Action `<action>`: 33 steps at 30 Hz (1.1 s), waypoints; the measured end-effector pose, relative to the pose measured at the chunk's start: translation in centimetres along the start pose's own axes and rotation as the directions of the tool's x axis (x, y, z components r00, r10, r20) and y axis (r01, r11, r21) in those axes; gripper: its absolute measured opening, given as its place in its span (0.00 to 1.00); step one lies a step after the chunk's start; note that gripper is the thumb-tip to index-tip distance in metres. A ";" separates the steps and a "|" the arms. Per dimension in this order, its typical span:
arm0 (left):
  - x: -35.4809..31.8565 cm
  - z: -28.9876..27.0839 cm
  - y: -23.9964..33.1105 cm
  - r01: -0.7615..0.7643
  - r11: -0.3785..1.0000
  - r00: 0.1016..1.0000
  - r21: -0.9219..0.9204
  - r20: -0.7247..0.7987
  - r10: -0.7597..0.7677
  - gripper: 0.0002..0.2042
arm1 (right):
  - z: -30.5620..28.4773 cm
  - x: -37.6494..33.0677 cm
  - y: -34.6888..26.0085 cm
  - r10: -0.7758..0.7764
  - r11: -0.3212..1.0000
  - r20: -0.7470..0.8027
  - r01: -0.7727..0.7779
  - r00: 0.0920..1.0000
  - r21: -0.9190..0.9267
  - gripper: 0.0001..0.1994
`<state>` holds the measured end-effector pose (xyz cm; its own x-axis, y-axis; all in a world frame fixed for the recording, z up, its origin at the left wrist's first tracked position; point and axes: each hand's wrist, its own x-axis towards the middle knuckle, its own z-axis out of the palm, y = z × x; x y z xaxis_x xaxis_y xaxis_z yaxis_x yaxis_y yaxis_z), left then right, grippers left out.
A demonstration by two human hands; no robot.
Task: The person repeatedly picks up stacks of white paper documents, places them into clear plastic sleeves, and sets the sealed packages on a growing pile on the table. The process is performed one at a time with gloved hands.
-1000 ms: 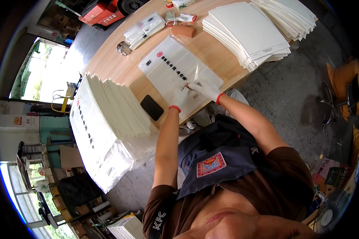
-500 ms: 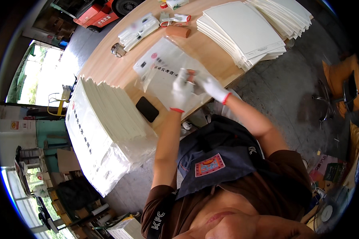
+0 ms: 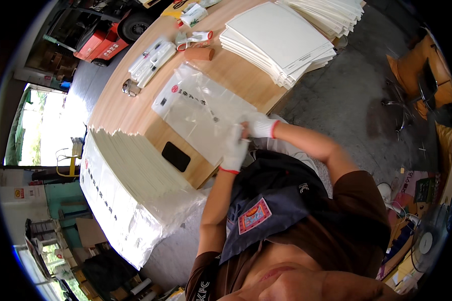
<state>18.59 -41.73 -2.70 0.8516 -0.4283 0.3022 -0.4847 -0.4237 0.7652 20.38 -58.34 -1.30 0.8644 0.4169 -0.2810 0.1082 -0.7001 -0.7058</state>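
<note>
A clear plastic bag (image 3: 196, 123) with dark characters and a red round mark lies slantwise on the wooden table. At its near end my two hands meet, both in white knit gloves with red cuffs. My left hand (image 3: 234, 150) is closed on the bag's edge, with bare fingertips showing at the top. Against it, my right hand (image 3: 260, 125) has its fingers drawn together at the same edge; they are blurred and partly hidden. Left of the bag rests a black phone (image 3: 176, 156).
A tall stack of bagged white sheets (image 3: 130, 170) stands at the left. Loose white sheets (image 3: 278, 37) are piled at the far right. Toward the back lie a brown cylinder (image 3: 199, 53), a tape roll (image 3: 130, 88), white packs (image 3: 152, 59) and gloves (image 3: 196, 37). A red forklift (image 3: 103, 45) stands beyond.
Both hands have come down from over the middle of the bag to its near end, closer to my body. The raised film now lies flatter. The whole view has shifted a little.
</note>
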 end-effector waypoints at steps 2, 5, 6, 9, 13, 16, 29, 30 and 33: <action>0.2 -1.8 -2.8 0.035 0.983 0.995 0.180 -0.095 -0.018 0.11 | -2.9 -3.4 0.6 -0.171 0.961 -0.391 0.067 0.904 -0.267 0.11; 0.3 -1.8 -7.1 0.068 0.998 0.996 0.015 -0.061 -0.067 0.12 | -9.5 -4.8 4.0 -0.314 0.749 -0.754 -0.337 0.578 -0.570 0.17; 1.0 -1.4 -5.8 0.143 0.987 0.990 -0.077 0.006 -0.143 0.12 | -11.2 -5.3 6.0 -0.222 0.697 -0.764 -0.449 0.606 -0.559 0.21; 4.5 -1.6 0.8 0.335 0.919 0.934 -0.209 0.202 -0.295 0.13 | -14.2 -5.5 7.6 0.094 0.611 -0.618 -0.535 0.780 -0.583 0.20; 7.2 1.2 2.0 0.248 0.772 0.966 -0.586 0.205 -0.155 0.17 | -16.3 -6.0 8.5 -0.112 0.585 -0.559 -0.400 0.822 -0.705 0.15; 9.2 1.5 4.2 0.369 0.759 0.905 -0.536 0.392 -0.164 0.21 | -15.6 -7.5 4.6 -0.496 0.468 -0.447 -0.204 0.744 -0.860 0.07; 7.3 -5.0 7.1 0.609 0.743 0.776 -0.279 0.403 -0.485 0.16 | -4.7 -10.0 8.7 0.232 0.095 -0.361 0.349 0.903 0.932 0.13; 6.6 -3.2 7.4 0.461 0.880 0.860 -0.115 0.301 -0.412 0.18 | -3.5 -8.8 8.0 0.272 0.364 -0.433 0.325 0.859 0.873 0.19; 3.7 0.8 10.2 0.080 0.953 0.918 0.292 0.352 -0.185 0.37 | -2.4 -8.2 2.5 0.215 0.779 -0.601 0.236 0.770 0.581 0.35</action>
<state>16.60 -48.28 5.79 0.8006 -0.5958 -0.0642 -0.4523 -0.6711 0.5875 14.80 -64.92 0.78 0.9837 -0.1781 0.0230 0.0032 -0.1107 -0.9938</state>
